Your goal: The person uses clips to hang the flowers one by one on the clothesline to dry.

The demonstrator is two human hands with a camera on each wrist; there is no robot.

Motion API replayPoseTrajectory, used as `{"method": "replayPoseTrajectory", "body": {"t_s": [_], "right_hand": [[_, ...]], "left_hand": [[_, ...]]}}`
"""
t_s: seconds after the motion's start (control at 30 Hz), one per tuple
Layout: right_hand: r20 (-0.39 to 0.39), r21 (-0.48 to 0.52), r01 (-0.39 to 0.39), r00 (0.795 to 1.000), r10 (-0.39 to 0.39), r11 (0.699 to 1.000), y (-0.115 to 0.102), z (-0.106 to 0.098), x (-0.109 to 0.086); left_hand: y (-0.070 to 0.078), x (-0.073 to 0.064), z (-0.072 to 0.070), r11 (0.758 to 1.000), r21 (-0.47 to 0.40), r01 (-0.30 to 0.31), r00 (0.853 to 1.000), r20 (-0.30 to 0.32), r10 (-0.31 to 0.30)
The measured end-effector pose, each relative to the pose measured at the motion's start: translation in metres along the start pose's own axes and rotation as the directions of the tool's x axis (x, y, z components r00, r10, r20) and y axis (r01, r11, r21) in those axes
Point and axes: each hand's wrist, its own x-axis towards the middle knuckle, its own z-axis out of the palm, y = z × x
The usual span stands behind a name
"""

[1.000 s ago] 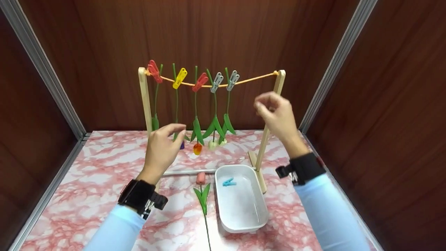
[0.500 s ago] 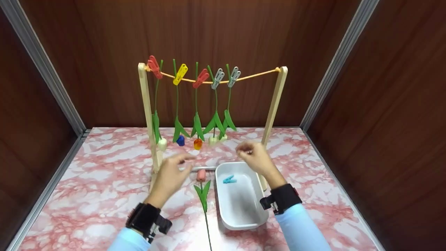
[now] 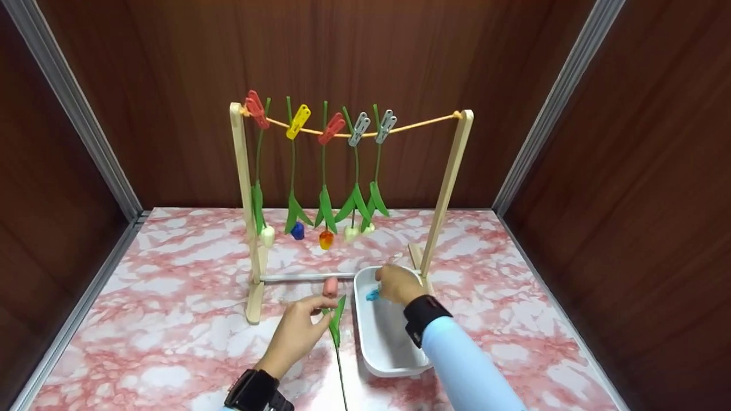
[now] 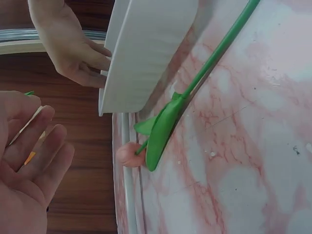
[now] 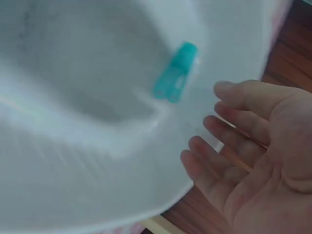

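My right hand (image 3: 400, 283) reaches down into the white tub (image 3: 365, 348), fingers relaxed and spread apart in the right wrist view. A blue clothespin (image 5: 175, 73) lies on the tub's floor, a short way from those fingertips. My left hand (image 3: 302, 324) hovers over a pink artificial tulip (image 3: 335, 331), its fingers loosely bent with nothing between them. In the left wrist view the tulip's bloom (image 4: 130, 155) lies by the white rod, its green stem running back along the table. Part of the clothespin is hidden behind the right hand in the head view.
Behind the tub stands a wooden frame (image 3: 448, 177) with an orange cord (image 3: 422, 124). Several tulips hang upside down from it, held by red, yellow and grey clothespins (image 3: 358, 129). A white rod (image 3: 302, 277) joins the frame's feet on the marbled tabletop (image 3: 171, 308).
My right hand has come down from beside the frame's right post into the tub, near the blue clothespin. My left hand has lowered and moved right, over the pink tulip.
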Motion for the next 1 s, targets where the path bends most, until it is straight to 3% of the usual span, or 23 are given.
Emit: {"method": "replayPoseTrajectory", "body": {"t_s": [0.17, 0.37, 0.53, 0.67, 0.8, 1.0], "right_hand": [[-0.001, -0.152, 0.021, 1.000, -0.021, 0.988, -0.005, 0.019, -0.003], [-0.052, -0.163, 0.031, 0.998, -0.040, 0.986, -0.001, 0.031, -0.005], [-0.005, -0.079, 0.031, 1.000, -0.031, 0.996, 0.000, 0.021, -0.005], [-0.054, 0.063, 0.087, 0.995, -0.084, 0.994, -0.004, 0.001, -0.013], [-0.189, 0.217, 0.230, 0.963, -0.190, 0.949, -0.016, -0.021, -0.033], [-0.266, 0.353, 0.375, 0.918, -0.292, 0.857, -0.039, -0.043, -0.067]], "left_hand": [[0.000, -0.003, 0.004, 0.999, -0.041, -0.004, 1.000, 0.013, 0.004], [-0.002, -0.007, 0.008, 0.997, -0.081, -0.015, 1.000, 0.016, 0.016], [0.000, -0.006, 0.007, 0.995, -0.093, -0.019, 1.000, 0.002, 0.019], [0.006, -0.001, 0.007, 0.996, -0.090, -0.006, 0.997, -0.080, -0.001], [0.016, 0.003, 0.007, 0.987, -0.158, 0.011, 0.986, -0.163, -0.037], [0.036, 0.003, 0.008, 0.962, -0.269, 0.056, 0.986, -0.135, -0.095]]}}
